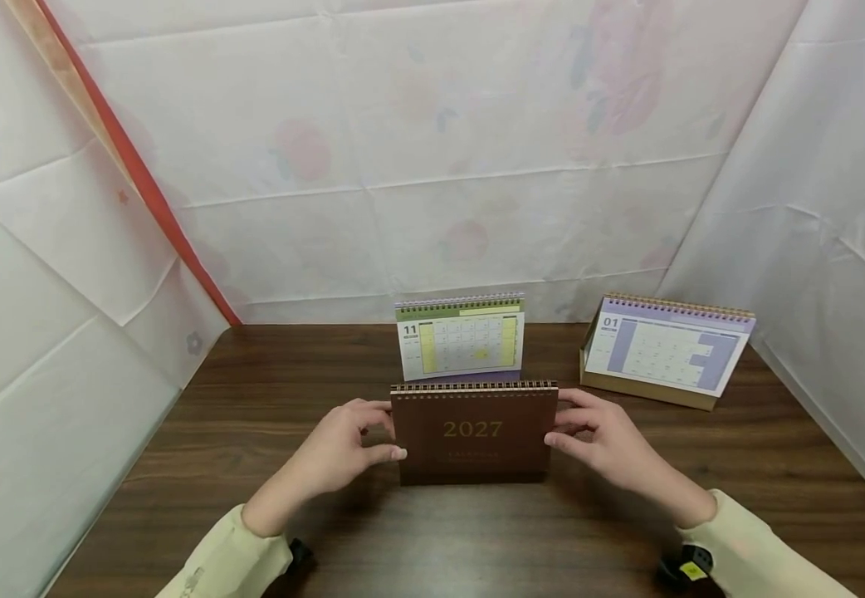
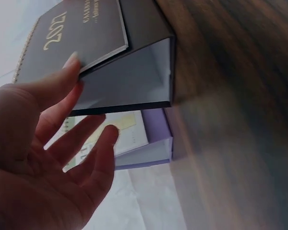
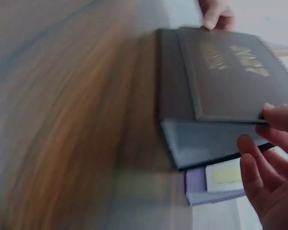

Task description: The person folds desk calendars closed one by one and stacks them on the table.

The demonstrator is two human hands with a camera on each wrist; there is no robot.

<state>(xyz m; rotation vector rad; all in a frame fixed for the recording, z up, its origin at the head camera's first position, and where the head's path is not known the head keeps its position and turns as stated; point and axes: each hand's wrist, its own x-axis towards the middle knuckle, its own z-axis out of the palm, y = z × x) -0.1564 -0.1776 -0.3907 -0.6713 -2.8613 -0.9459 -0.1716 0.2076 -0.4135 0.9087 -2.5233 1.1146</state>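
Observation:
A brown desk calendar with "2027" in gold on its cover stands upright as a tent, its spiral binding on top. My left hand holds its left side, thumb at the cover's edge. In the left wrist view, the ring and little fingers extend free of it. On the opposite side, my right hand grips the calendar, with the thumb on the cover edge. Directly behind stands a second desk calendar, showing page 11 in green and yellow, partly hidden by the brown one.
A third desk calendar, with a purple page 01 on a tan stand, sits at the back right. All stand on a dark wood-grain table. White patterned sheets enclose the back and sides. A red strip runs along the left corner.

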